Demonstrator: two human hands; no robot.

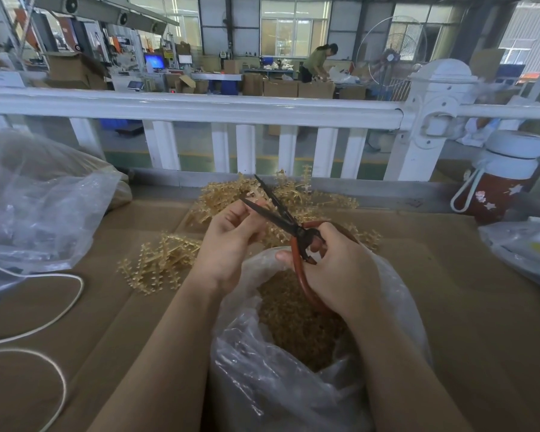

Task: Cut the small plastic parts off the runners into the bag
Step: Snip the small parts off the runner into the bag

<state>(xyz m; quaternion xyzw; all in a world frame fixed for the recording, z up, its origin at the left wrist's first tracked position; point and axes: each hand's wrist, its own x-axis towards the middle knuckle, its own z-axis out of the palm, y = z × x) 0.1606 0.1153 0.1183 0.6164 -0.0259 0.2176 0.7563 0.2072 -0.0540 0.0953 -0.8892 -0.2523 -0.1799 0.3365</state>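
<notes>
My right hand [337, 269] grips the orange handles of black-bladed scissors [281, 218], whose blades stand apart and point up-left. My left hand [228, 241] pinches a pale yellow runner [256, 194] between the blades. Below both hands sits a clear plastic bag [262, 378] with its mouth wide, holding a heap of small tan cut parts [296, 325]. Loose runners lie in a pile behind the hands [296, 194] and to the left on the cardboard [156, 263].
Brown cardboard [122, 322] covers the worktop. A large clear bag [35, 207] lies at left, white cord [60, 304] loops at lower left. A red bottle with white lid [499, 188] and another bag [524, 247] sit at right. A white railing [200, 107] runs behind.
</notes>
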